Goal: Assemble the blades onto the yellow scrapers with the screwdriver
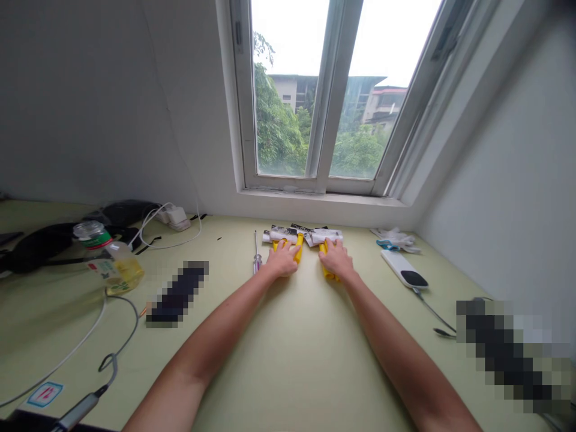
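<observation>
Both my arms reach forward to the far part of the table. My left hand [284,260] grips a yellow object [299,241] whose kind I cannot make out, since my fingers cover much of it. To its right, my right hand [336,259] has its fingers curled over another yellow object [324,263], also partly covered. Just behind the hands lie white packets with black print [283,234] and a second white bundle [327,236]. A screwdriver with a clear handle [257,264] lies left of my left hand, its shaft pointing at the window.
On the left are a bottle with yellow liquid [117,267], cables, a white charger [176,216] and a blurred dark item [178,294]. On the right lie a white device [404,270] with a cable, white cloth-like material [400,239] and another blurred dark item [506,348]. A window stands behind.
</observation>
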`<state>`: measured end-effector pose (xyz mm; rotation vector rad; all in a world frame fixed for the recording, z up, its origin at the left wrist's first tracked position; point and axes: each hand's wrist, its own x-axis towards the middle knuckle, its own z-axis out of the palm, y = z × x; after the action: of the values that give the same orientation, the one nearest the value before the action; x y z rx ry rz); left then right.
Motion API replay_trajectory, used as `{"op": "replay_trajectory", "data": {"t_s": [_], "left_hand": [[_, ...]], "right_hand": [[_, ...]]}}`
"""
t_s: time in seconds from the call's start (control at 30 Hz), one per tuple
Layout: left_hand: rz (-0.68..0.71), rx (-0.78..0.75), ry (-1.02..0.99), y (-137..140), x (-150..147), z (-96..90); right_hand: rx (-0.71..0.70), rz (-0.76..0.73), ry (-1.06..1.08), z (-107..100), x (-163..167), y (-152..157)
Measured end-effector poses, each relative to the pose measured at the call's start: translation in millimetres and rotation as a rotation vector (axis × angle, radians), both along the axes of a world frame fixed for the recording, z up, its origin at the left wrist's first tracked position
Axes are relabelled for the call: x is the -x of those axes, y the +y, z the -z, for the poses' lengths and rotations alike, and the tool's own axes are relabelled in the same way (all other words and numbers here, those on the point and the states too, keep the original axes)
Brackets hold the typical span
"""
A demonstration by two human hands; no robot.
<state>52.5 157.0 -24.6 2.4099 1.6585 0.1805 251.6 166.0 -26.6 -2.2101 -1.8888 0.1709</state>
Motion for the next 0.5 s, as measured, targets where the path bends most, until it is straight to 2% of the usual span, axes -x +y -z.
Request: {"op": "replay_trajectory", "data": {"t_s": [0.37,0.5], "left_hand": [[0.029,-0.046,-0.031,-12,-5,3.1],[0.026,-0.047,-0.032,-13,-5,5.0]], "right_hand": [[-0.014,0.066,0.057,0,33,9],[-0.001,0.057,0.093,-6,30,11]]}}
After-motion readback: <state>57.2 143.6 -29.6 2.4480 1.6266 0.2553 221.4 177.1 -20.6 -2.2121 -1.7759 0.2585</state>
